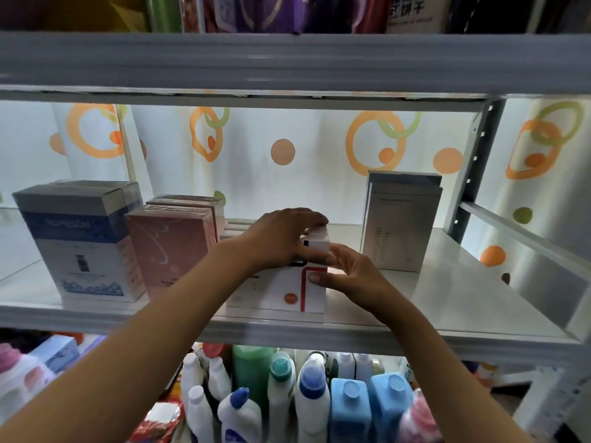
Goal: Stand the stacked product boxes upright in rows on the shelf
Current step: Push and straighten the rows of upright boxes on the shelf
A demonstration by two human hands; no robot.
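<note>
A white box with red lines and an orange dot [281, 292] stands upright at the front of the white shelf [447, 302]. Above and behind it, my left hand [281, 238] grips a small white box [318, 243] from the top. My right hand [348, 271] touches the same small box with its fingers, and its thumb presses the front of the red-lined box. More white boxes lie stacked behind my left hand, mostly hidden. Pink boxes [172, 244] and a blue and white box [83, 241] stand upright to the left. A silver box [399, 222] stands to the right.
An upper shelf board [287, 65] hangs low over the work area. A grey upright post [473, 167] bounds the shelf at the right. Bottles [313, 391] crowd the level below. A curtain with orange circles hangs behind the shelf.
</note>
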